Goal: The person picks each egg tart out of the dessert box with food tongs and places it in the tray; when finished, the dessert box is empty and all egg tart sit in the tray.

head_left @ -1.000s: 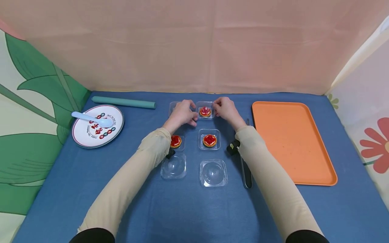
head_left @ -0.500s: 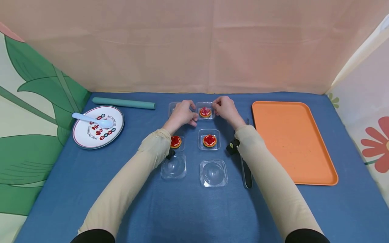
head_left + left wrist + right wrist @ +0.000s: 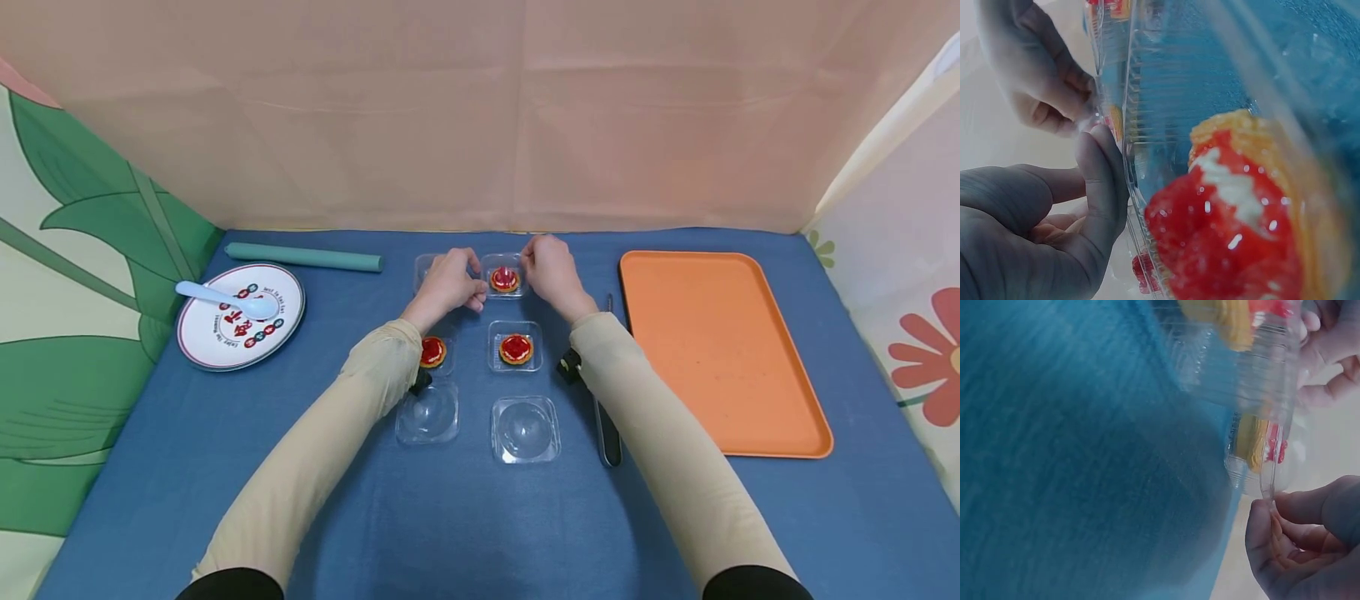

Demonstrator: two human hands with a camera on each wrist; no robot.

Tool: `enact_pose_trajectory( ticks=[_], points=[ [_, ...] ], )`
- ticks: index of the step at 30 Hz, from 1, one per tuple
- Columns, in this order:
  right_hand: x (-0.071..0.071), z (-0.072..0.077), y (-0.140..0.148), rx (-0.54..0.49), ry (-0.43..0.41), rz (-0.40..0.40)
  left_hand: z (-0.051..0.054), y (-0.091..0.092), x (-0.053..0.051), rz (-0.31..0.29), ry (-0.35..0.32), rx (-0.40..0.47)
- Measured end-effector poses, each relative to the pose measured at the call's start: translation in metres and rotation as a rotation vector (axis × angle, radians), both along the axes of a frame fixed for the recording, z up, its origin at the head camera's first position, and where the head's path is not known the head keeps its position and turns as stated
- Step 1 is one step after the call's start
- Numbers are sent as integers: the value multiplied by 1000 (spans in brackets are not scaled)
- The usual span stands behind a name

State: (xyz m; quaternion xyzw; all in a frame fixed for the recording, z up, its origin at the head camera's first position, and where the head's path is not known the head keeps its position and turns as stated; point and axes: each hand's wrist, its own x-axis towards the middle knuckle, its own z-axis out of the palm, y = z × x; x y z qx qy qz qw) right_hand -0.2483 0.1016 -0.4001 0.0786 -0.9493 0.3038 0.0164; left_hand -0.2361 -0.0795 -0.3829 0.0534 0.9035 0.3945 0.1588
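At the far row, a red-topped tart [image 3: 505,279] sits in a clear plastic container [image 3: 505,292]. My right hand [image 3: 553,273] pinches this container's rim on its right side, thumb against finger, as the right wrist view shows. On its left side my left hand [image 3: 447,283] holds the rim with bent fingers and thumb; its exact contact is partly hidden. Behind the left hand another clear container [image 3: 422,265] is partly covered. Nearer stand two more containers with tarts, one at right [image 3: 515,367] and one at left, whose tart [image 3: 1229,219] fills the left wrist view.
Two clear container pieces with round shapes, left [image 3: 427,417] and right [image 3: 526,433], lie closest to me. An orange tray [image 3: 720,350] is at right, with dark-handled tongs [image 3: 609,437] beside it. At left are a plate [image 3: 217,342], a light-blue spoon [image 3: 225,297] and a green roll [image 3: 303,256].
My right hand has shifted slightly left and turned a little at the rim. The left hand and the containers stay nearly in place.
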Motion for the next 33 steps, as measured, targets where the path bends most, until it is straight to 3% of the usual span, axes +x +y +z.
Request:
enact_pose_trajectory(
  ticks=[18,33],
  points=[
    [9,3,-11,160,53,-10,0,-1,-1,0,28,-62],
    [8,-2,-11,163,99,-10,-1,0,-5,-6,36,-128]
  ],
)
